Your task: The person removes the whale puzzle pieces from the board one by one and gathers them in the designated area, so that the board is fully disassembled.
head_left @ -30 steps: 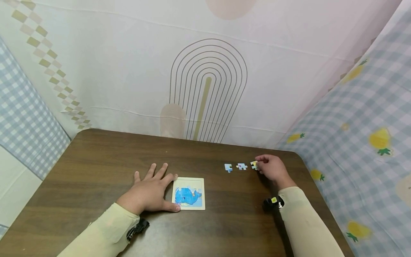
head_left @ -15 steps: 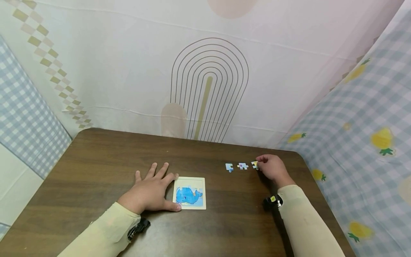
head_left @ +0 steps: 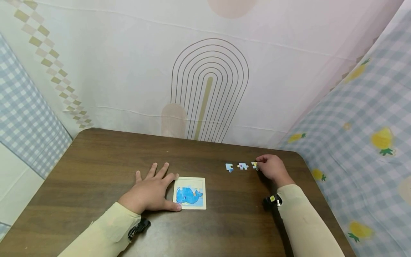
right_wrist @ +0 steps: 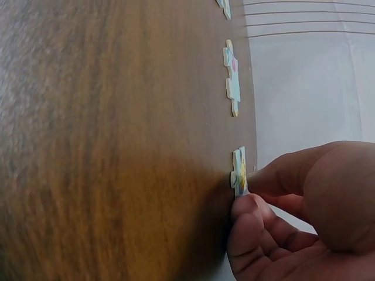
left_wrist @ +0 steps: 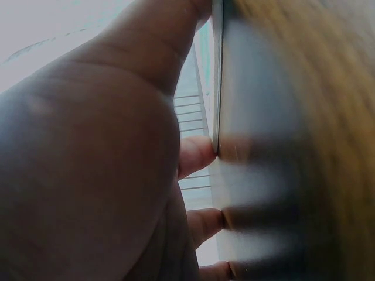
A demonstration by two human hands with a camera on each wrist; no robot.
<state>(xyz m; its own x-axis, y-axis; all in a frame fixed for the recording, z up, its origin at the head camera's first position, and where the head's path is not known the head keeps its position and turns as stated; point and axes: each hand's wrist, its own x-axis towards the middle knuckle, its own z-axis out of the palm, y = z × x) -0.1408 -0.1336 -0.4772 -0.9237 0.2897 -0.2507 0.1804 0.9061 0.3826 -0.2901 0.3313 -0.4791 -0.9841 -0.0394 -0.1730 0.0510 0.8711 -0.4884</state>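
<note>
My left hand (head_left: 149, 192) lies spread on the table, thumb and index finger touching the left corners of a square, pale-rimmed puzzle board (head_left: 189, 193) with a blue whale picture. In the left wrist view the board's thin edge (left_wrist: 218, 76) shows beside the thumb. Farther right, my right hand (head_left: 272, 169) pinches a jigsaw piece (head_left: 254, 165) with a yellow patch, at or just above the tabletop; its right part is hidden by the fingers. Two more jigsaw pieces lie in a row to its left: a middle one (head_left: 243, 166) with a pinkish mark and a light blue one (head_left: 229, 167).
Everything stands on a brown wood-grain table (head_left: 221, 228). Behind it hangs a white cloth (head_left: 128, 71) printed with arches. A checked cloth (head_left: 363, 171) with yellow fruit borders the right side, and another checked cloth (head_left: 29, 103) the left.
</note>
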